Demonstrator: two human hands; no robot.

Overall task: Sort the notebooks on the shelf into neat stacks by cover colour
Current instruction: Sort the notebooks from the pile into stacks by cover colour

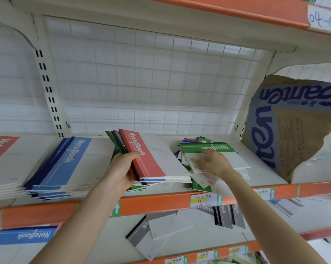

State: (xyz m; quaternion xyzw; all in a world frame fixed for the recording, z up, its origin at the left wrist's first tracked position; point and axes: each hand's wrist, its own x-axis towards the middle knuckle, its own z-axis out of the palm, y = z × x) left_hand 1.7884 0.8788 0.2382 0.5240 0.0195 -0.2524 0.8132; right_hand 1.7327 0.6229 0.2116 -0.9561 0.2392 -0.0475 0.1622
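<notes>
**Asker:** Where are the notebooks just now?

**Me:** A mixed bundle (149,161), red cover on top with green and dark ones fanned behind, is near the middle of the shelf (160,203), tipped up off the board. My left hand (122,168) is clamped round its near end, thumb on the red cover. A loose heap (200,180) with a green notebook (208,148) uppermost lies toward the right, spilling up to the front edge.

**Asker:** And your right hand?

**Me:** My right hand (212,162) is over that heap, touching the green notebook. It is blurred, so I cannot tell whether the fingers pinch anything or lie flat.

**Asker:** What might go wrong?

**Me:** I reckon the bundle could splay and slide from my grip, being fanned and held at one end only. Tugging one book out of the heap could push those at the front edge off.

**Asker:** What is around?

**Me:** A blue stack (65,164) just left of the bundle, a red stack (1,149) at the left end, a torn cardboard box (286,130) at the right end hemming the heap in, and grey notebooks (160,225) on the shelf below
</notes>
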